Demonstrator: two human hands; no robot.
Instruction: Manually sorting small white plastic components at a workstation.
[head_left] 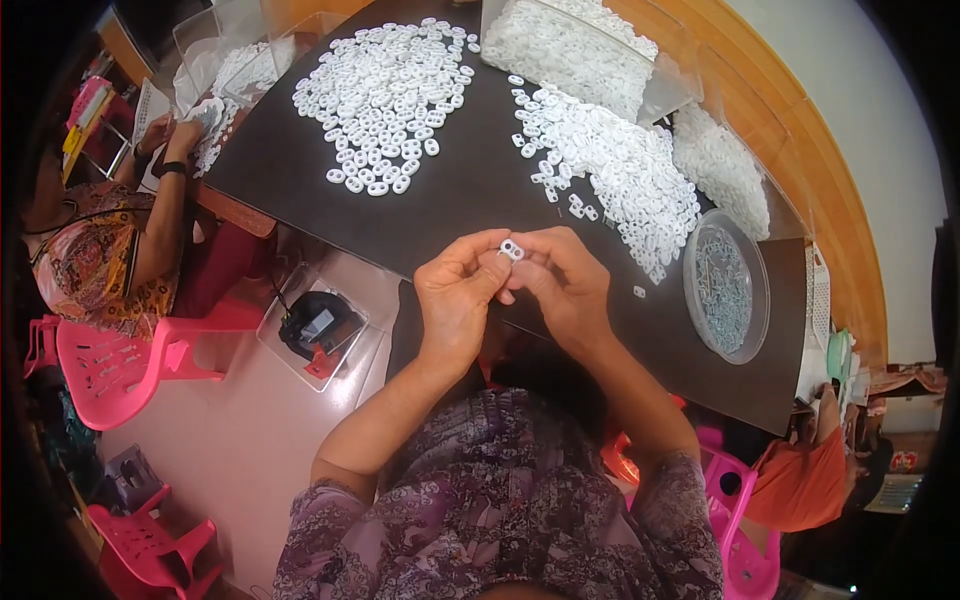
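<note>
Above the table's near edge, a small white plastic piece with two round holes (511,250) is pinched between the fingertips of both hands. My left hand (455,295) grips it from the left with thumb and forefinger. From the other side, my right hand (572,290) closes its fingers on the same piece. Beyond them on the dark table (470,185) lies a heap of white oval two-hole pieces (385,105). A second heap of small white plastic parts (620,175) spreads to the right, with a few loose ones nearest my hands.
A round clear tub (762,295) of small metal pins or screws stands at right. Clear bins with white parts (570,60) line the far side. At left, another person (110,240) works with similar pieces; pink chairs (130,365) stand nearby. An orange-clothed person (800,480) is at lower right.
</note>
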